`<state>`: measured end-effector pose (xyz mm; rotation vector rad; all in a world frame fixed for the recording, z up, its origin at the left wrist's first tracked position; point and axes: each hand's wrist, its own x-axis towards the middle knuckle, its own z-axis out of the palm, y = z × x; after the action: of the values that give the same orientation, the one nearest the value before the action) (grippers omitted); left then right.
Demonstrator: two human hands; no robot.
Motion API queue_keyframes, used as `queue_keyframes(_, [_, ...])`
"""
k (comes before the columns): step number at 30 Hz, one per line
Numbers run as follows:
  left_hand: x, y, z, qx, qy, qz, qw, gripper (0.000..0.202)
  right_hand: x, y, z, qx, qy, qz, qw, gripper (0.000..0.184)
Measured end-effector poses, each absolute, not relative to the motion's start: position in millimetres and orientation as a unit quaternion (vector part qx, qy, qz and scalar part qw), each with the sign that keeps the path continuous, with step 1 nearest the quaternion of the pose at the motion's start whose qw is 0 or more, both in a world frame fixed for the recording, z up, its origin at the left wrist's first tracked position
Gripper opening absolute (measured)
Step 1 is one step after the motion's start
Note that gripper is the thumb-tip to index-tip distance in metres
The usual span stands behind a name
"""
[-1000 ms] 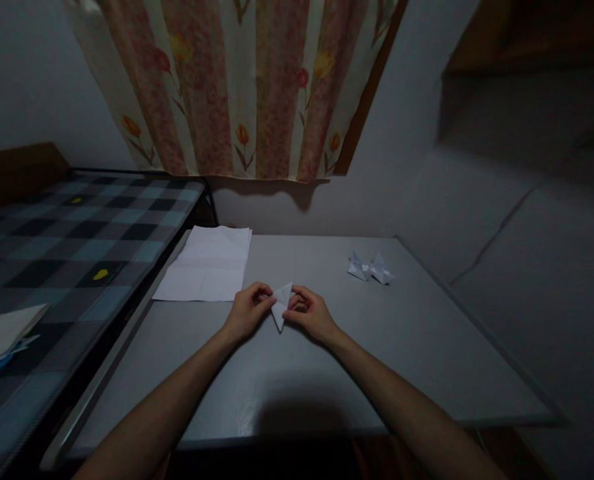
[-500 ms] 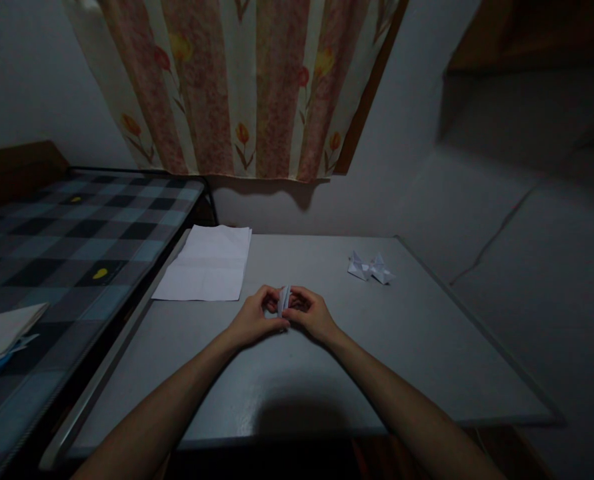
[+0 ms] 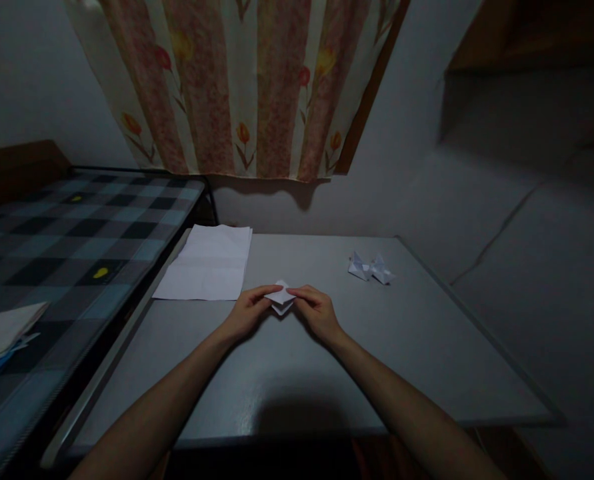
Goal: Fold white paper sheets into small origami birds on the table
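Observation:
A small piece of folded white paper (image 3: 281, 298) is held between my two hands above the middle of the table. It shows as a diamond shape with layers parted at its near side. My left hand (image 3: 249, 309) pinches its left corner, thumb on top and fingers beneath. On the right corner, my right hand (image 3: 318, 311) grips the same way. Two folded white paper figures (image 3: 370, 268) with pointed tips stand side by side at the table's far right.
A stack of white paper sheets (image 3: 207, 263) lies at the far left of the grey table (image 3: 377, 353). Left of the table is a bed with a checked cover (image 3: 141, 230), bearing a pale folded item (image 3: 9, 330). A striped floral curtain (image 3: 241, 87) hangs behind.
The folded paper has turned from a narrow upright edge to a flat, widened diamond facing up. My hands have moved slightly apart, to its left and right corners.

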<state>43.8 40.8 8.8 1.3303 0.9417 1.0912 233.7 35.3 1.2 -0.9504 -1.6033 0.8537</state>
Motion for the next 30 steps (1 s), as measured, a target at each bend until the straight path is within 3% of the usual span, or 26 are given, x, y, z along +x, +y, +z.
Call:
queue_keyframes(4, [41.7,40.7,4.1,0.546,0.408,0.436,0.587,0.034,233.7,35.3,4.1,-0.383,-0.665,0.350,0.537,0.022])
queue_keyframes(9, [47.1,39.0,3.9,0.596,0.424,0.440,0.521,0.028,230.0,31.7,6.1,-0.386,-0.672,0.371,0.512,0.007])
queue_keyframes(18, [49.4,36.4,6.7,0.656,0.431,0.437,0.439,0.011,224.9,30.4,0.8,-0.431,-0.616,0.460,0.472,0.016])
queue_keyframes(25, [44.4,32.8,8.4,0.651,0.349,0.422,0.526,0.040,232.1,37.1,0.6,-0.416,-0.580,0.487,0.503,0.021])
queue_keyframes(30, [42.2,33.8,6.1,0.603,0.344,0.417,0.587,0.042,233.8,36.4,-0.6,-0.365,-0.547,0.566,0.497,0.037])
